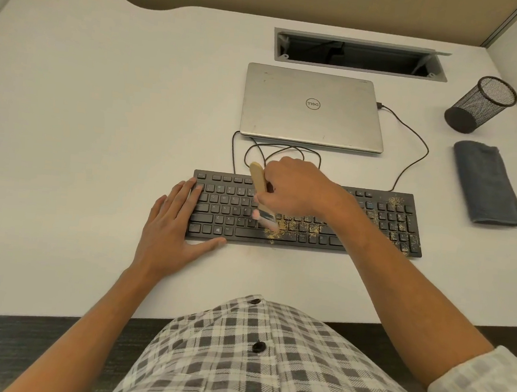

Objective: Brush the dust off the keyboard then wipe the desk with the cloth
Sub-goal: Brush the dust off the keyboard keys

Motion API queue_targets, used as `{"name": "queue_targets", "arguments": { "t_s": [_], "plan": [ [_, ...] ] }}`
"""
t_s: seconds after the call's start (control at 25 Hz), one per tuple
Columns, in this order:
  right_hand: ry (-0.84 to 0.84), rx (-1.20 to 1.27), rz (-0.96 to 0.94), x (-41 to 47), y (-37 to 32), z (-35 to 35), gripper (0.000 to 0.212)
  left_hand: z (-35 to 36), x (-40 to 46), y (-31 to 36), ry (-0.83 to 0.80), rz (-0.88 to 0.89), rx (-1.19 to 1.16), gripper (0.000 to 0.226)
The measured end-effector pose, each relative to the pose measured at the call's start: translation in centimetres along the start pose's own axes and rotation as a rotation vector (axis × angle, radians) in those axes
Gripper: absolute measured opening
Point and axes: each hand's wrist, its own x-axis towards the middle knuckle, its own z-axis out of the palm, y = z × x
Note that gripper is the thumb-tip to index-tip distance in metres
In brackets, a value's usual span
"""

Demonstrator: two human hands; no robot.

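A black keyboard [386, 225] lies on the white desk [93, 137], with tan dust scattered over its middle and right keys. My right hand [295, 188] grips the wooden handle of a small brush [258, 177], whose bristles touch the keys near the space bar. My left hand [175, 220] rests flat with straight fingers on the keyboard's left end, thumb along its front edge. A folded grey cloth [488, 183] lies on the desk to the right of the keyboard.
A shut silver laptop [312, 106] sits behind the keyboard, with black cables [411, 146] looping between them. A black mesh pen cup [481, 104] stands at the far right. An open cable slot [360, 56] is set in the desk behind the laptop.
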Motion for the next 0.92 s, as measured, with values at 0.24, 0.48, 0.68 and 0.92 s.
{"name": "queue_targets", "arguments": {
  "t_s": [0.24,0.48,0.68,0.92],
  "plan": [
    [0.044,0.059,-0.013,0.0,0.1,0.3,0.036,0.0,0.0,-0.1,-0.004,0.002,0.005,0.110],
    [0.084,0.041,-0.002,-1.0,-0.4,0.5,0.039,0.0,0.0,0.0,-0.008,-0.003,0.005,0.109],
    [0.043,0.041,0.025,-1.7,0.1,1.0,0.039,0.1,0.0,-0.1,-0.007,-0.001,0.004,0.109],
    [0.046,0.053,0.015,-2.1,-0.1,1.5,0.042,0.0,0.0,-0.1,-0.019,-0.002,0.002,0.110]
  ]
}}
